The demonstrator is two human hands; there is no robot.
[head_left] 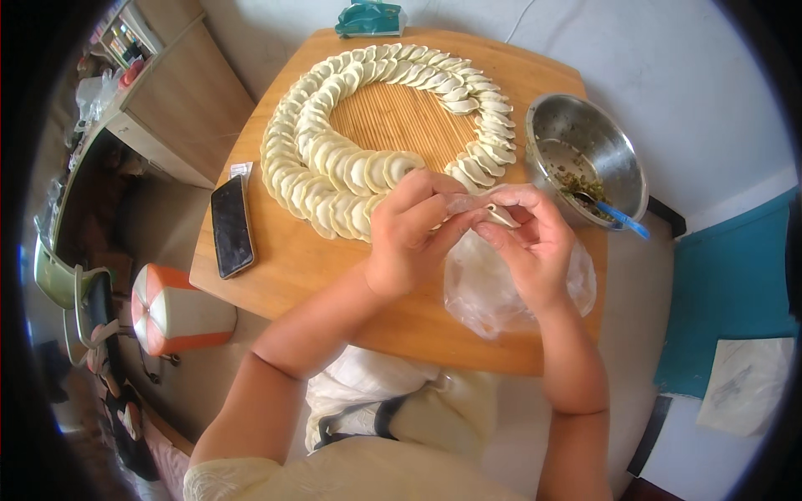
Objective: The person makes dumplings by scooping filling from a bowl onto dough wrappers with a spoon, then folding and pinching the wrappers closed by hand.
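Over the near right part of the table, my left hand [411,230] and my right hand [533,242] meet with fingers closed in a pinch. Between them is a small pale dumpling [501,216], partly hidden by the fingers. My right thumb and fingers grip it, and the left fingertips press at its side. Something thin and whitish shows at the left fingertips; I cannot tell what it is. Below the hands lies a clear plastic bag [473,292]. Beyond them, overlapping rows of folded dumplings [322,138] form rings on a round ribbed mat [388,117].
A steel bowl [622,138] at the right holds some chopped filling [576,185] and a blue-handled spoon [622,219]. A phone [231,225] lies at the wooden table's [334,288] left edge. A teal packet [368,18] sits at the back. An orange-and-white stool [188,309] stands left.
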